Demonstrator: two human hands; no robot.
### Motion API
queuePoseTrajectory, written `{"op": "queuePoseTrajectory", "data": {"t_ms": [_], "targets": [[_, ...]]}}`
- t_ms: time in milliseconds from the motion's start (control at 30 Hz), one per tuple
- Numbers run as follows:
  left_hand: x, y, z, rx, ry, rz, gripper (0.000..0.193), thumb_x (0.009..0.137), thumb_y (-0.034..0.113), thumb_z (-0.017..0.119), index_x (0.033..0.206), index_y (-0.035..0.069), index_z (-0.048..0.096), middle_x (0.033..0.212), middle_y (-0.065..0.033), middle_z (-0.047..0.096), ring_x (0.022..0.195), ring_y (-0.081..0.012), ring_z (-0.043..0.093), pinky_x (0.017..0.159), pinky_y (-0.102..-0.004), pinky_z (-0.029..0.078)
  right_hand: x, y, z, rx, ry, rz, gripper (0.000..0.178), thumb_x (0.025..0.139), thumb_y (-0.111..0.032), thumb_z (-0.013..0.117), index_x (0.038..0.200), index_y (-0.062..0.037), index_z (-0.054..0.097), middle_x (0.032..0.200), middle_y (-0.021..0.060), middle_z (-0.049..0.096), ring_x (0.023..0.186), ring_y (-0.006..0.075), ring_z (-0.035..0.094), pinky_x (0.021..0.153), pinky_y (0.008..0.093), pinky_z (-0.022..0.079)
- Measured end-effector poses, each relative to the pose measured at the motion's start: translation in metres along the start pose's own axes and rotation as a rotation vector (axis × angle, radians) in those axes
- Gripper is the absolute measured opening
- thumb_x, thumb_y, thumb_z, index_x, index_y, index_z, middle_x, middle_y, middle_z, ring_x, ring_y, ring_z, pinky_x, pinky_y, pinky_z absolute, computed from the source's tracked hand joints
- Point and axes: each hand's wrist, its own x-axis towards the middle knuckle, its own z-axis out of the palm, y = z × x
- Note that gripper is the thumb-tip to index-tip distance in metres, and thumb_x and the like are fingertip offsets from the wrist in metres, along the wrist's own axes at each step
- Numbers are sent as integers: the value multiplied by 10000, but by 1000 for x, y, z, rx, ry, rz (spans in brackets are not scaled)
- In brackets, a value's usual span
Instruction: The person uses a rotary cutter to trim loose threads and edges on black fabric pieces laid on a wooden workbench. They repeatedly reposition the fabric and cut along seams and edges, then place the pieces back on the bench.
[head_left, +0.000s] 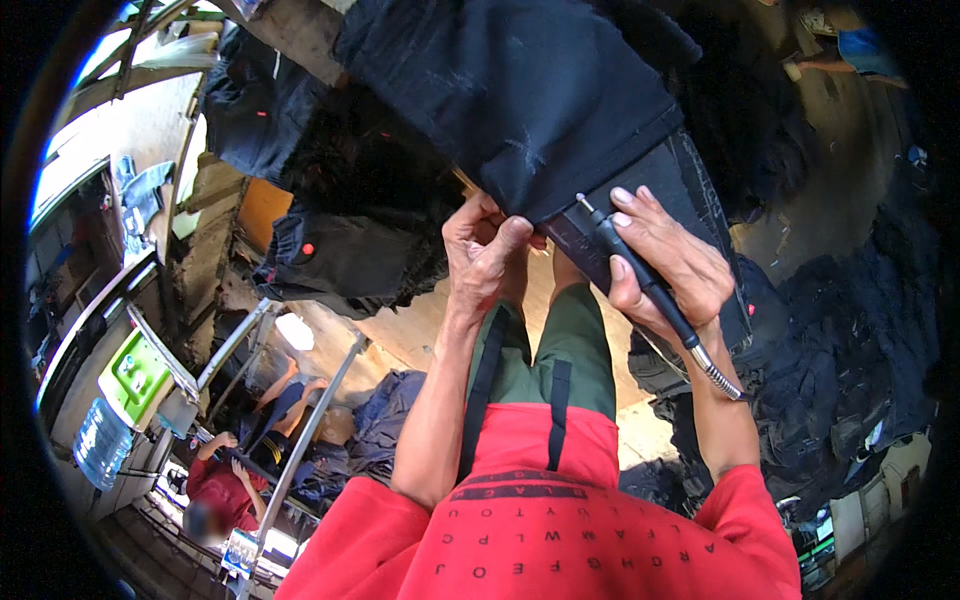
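"Blue-black cloth (560,110) drapes over a dark board (685,185), above the wearer's lap. Where are the hands?"

"The left hand (485,245) is pinched narrow, thumb against fingers, on the cloth's near corner. The right hand (680,255) holds a pen-shaped tool (640,265) along its black body, thumb below, fingers above."

"Where does the tool point?"

"Up and left, its pale tip (582,199) just beside the cloth's edge. I cannot tell whether they touch, or whether the tip is turning."

"What could go wrong?"

"The left thumb is near that tip. If the tool skidded off the edge, it could nick the skin. A loose pinch would probably be the cause, letting the cloth shift."

"And the cloth itself?"

"Pressing too hard, or lingering, might wear a hole. A fold lying under the tip could make it catch and jump."

"Anything behind the tool?"

"A metal coil (713,372) at its rear end lies against the right forearm. If it were tugged, perhaps by snagging in the dark garments (840,330) heaped to the right, the tip could swing off line."
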Motion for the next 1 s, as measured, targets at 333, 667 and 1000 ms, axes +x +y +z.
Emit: {"op": "queuePoseTrajectory", "data": {"t_ms": [333,667,1000], "targets": [[5,1,-1,-38,-3,-9,219,987,123,836,1035,-31,689,949,-123,766,817,-215,772,794,-357,648,0,-1,7,6,-93,-52,287,834,-26,813,1110,55,808,1035,190,817,1101,378,812,1030,524,652],[5,-5,-3,-128,-29,6,248,969,113,851,1090,-45,703,1010,-136,775,853,-220,766,793,-375,659,-4,1,8,-30,-72,-59,293,841,-23,808,1120,69,803,1073,226,813,1093,390,812,1011,521,661],[4,-5,2,-154,9,2,283,932,134,892,1078,-40,723,991,-139,778,822,-221,753,750,-376,643,-8,3,7,-72,-39,-48,307,846,-33,801,1139,62,800,1086,246,809,1063,396,818,995,499,667]]}}
